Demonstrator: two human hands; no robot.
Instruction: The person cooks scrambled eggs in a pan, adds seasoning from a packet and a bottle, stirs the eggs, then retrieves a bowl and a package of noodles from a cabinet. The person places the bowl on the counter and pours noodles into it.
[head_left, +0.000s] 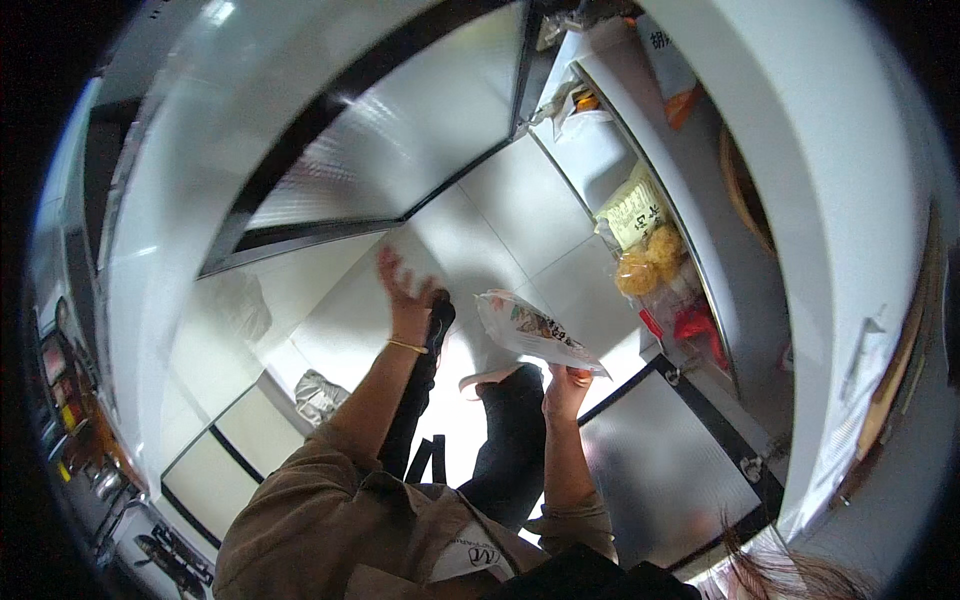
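A printed plastic food packet (529, 330) is held at its lower right end by my right hand (566, 390), over the tiled floor. My left hand (409, 289) is raised with fingers spread, holding nothing, and looks blurred; a thin band circles its wrist. To the right, inside a low cupboard, a yellow packet with writing (634, 210) sits above a clear bag of round yellow-brown food (649, 262). Red packaging (701, 330) lies farther along the same shelf.
A dark-framed translucent cupboard door (405, 112) stands open ahead; another (667, 457) stands open at lower right. A crumpled bag (319, 396) lies on the floor at left. A stove grate (169, 555) shows at lower left.
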